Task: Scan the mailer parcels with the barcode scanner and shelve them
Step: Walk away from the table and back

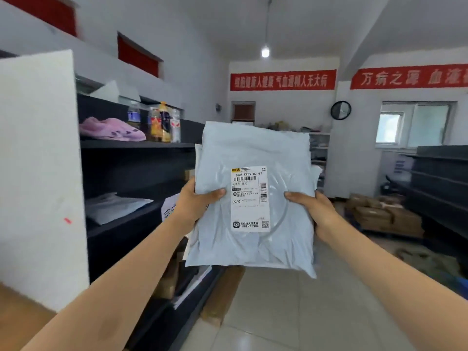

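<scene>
A pale grey mailer parcel [253, 153] is held upright in front of me, its white shipping label [249, 198] with barcodes facing me. More mailer edges show behind it, so it looks like a small stack. My left hand [196, 201] grips the left edge, thumb across the front. My right hand [314, 209] grips the right edge, thumb on the front beside the label. No barcode scanner is in view. The dark shelf unit [136, 145] stands to my left.
The left shelves hold pink slippers [111, 129], drink bottles [159, 122] and a flat white mailer [114, 207]. A white panel [38, 160] stands near left. Cardboard boxes [385, 216] sit on the floor at right, beside another dark shelf unit [440, 173]. A tiled aisle runs ahead.
</scene>
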`<control>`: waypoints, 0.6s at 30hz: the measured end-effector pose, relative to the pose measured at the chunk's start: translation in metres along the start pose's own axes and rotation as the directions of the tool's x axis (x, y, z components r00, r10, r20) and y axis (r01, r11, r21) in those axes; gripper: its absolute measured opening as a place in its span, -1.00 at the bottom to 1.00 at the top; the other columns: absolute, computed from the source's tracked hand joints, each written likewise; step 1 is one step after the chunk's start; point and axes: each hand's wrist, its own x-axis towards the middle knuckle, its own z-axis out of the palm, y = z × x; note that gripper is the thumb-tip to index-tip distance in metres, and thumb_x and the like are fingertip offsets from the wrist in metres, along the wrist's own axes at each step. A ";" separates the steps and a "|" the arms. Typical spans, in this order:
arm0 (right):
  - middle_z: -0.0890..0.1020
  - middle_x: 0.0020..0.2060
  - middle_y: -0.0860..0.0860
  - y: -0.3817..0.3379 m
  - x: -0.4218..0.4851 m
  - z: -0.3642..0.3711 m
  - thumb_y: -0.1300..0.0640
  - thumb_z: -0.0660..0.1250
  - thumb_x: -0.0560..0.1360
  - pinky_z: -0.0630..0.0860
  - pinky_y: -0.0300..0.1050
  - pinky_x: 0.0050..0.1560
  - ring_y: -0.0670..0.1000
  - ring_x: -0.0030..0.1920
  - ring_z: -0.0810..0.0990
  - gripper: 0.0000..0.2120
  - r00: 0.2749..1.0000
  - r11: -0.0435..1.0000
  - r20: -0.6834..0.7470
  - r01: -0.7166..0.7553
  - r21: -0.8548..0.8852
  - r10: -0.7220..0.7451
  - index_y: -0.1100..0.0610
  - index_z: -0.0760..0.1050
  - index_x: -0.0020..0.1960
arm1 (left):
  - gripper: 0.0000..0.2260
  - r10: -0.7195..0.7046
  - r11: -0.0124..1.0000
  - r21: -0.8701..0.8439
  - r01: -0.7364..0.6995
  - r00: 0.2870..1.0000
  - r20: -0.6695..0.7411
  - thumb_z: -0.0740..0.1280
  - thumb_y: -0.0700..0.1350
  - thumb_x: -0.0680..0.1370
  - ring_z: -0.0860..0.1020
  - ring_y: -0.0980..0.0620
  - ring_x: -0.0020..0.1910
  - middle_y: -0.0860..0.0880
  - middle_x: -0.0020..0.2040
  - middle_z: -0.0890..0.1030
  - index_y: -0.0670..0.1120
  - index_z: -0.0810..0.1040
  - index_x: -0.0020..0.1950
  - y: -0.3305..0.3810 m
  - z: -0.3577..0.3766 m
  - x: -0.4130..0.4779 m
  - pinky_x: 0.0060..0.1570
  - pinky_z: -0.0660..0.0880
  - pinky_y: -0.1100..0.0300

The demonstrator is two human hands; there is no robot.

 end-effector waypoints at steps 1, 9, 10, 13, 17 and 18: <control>0.71 -0.02 0.07 0.014 0.024 0.011 0.24 0.52 0.34 0.61 -0.15 -0.20 0.02 -0.10 0.71 -0.59 0.999 1.000 0.043 -0.025 0.018 0.024 0.18 0.54 0.17 | -0.65 0.015 1.000 0.025 -0.014 0.999 -0.042 0.48 -0.27 0.40 0.65 0.13 -0.11 0.06 -0.02 0.65 -0.04 0.51 0.11 -0.006 -0.011 0.011 -0.26 0.59 0.31; 0.67 0.02 0.10 0.111 0.203 0.126 0.21 0.53 0.35 0.55 -0.13 -0.22 0.06 -0.07 0.66 -0.52 0.944 0.987 0.311 -0.144 0.075 0.114 0.19 0.48 0.22 | -0.74 0.068 0.982 0.188 -0.006 0.943 -0.327 0.49 -0.26 0.39 0.65 -0.04 -0.07 -0.04 -0.03 0.67 -0.04 0.55 0.00 -0.060 -0.112 0.118 -0.20 0.58 0.16; 0.68 0.01 0.10 0.121 0.224 0.141 0.21 0.53 0.35 0.56 -0.12 -0.20 0.07 -0.07 0.66 -0.53 0.931 0.985 0.344 -0.153 0.076 0.118 0.19 0.49 0.22 | -0.75 0.065 0.981 0.196 0.008 0.930 -0.362 0.49 -0.25 0.39 0.65 -0.04 -0.07 -0.05 -0.03 0.67 -0.05 0.55 0.00 -0.066 -0.124 0.131 -0.19 0.59 0.15; 0.68 0.04 0.11 0.153 0.285 0.187 0.16 0.57 0.29 0.58 -0.05 -0.06 0.12 -0.01 0.66 -0.45 0.886 0.975 0.431 -0.216 0.054 0.172 0.19 0.50 0.24 | -0.72 0.043 0.976 0.208 0.064 0.880 -0.473 0.50 -0.24 0.38 0.66 -0.08 -0.06 -0.11 0.01 0.68 -0.11 0.57 0.06 -0.081 -0.160 0.165 -0.14 0.60 0.08; 0.67 0.08 0.11 0.199 0.351 0.247 -0.01 0.66 0.08 0.58 0.01 0.07 0.15 0.04 0.66 -0.17 0.780 0.949 0.559 -0.314 -0.039 0.281 0.18 0.50 0.28 | -0.67 0.000 0.959 0.229 0.170 0.805 -0.594 0.51 -0.21 0.38 0.67 -0.11 -0.05 -0.14 0.02 0.68 -0.17 0.56 0.11 -0.104 -0.201 0.197 -0.18 0.60 0.09; 0.68 0.06 0.12 0.209 0.366 0.262 -0.02 0.66 0.06 0.59 0.00 0.05 0.15 0.03 0.67 -0.18 0.747 0.940 0.591 -0.334 -0.063 0.305 0.18 0.52 0.26 | -0.68 0.001 0.957 0.225 0.183 0.774 -0.633 0.51 -0.20 0.38 0.66 -0.10 -0.07 -0.13 0.01 0.68 -0.17 0.56 0.10 -0.109 -0.210 0.204 -0.19 0.59 0.10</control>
